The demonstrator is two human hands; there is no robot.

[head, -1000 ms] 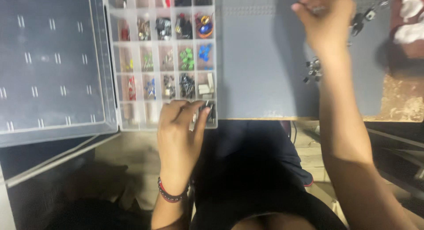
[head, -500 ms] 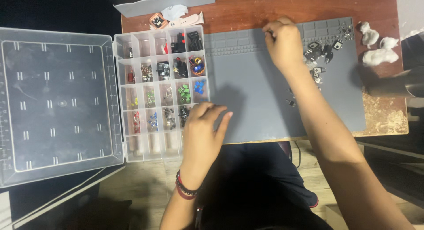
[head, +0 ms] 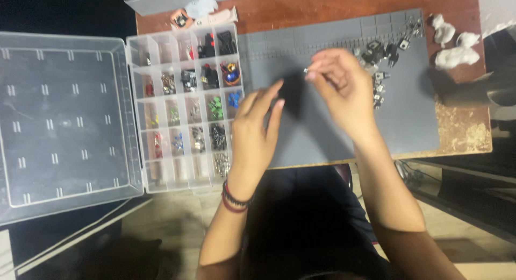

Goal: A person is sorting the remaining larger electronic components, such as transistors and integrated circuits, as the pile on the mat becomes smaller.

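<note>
Small part: a tiny pale metal piece (head: 305, 71) pinched at the tips of my right hand (head: 344, 94), held above the middle of the grey mat (head: 408, 124) — too small and blurred to tell its kind.
Right hand: my fingers are pressed together on that piece, thumb against forefinger, wrist angled in from the lower right.
Left hand: my left hand (head: 257, 130) holds nothing; its fingers are spread and stretched upward, tips close to the pinched piece but apart from it. It hangs over the mat's left edge, just beside the organiser. Dark and red bands sit on the wrist (head: 235, 198).
Loose parts: a scatter of small black and silver components (head: 382, 54) lies on the mat's upper right, near my right hand.
Organiser: a clear plastic compartment box (head: 141, 124) left of the mat — cells hold red, green, blue, black and metal bits. Its lid (head: 64, 124) lies open flat further left.
Table: brown wood (head: 322, 5), with white cotton-like tufts (head: 454, 46) at the upper right, off the mat.
</note>
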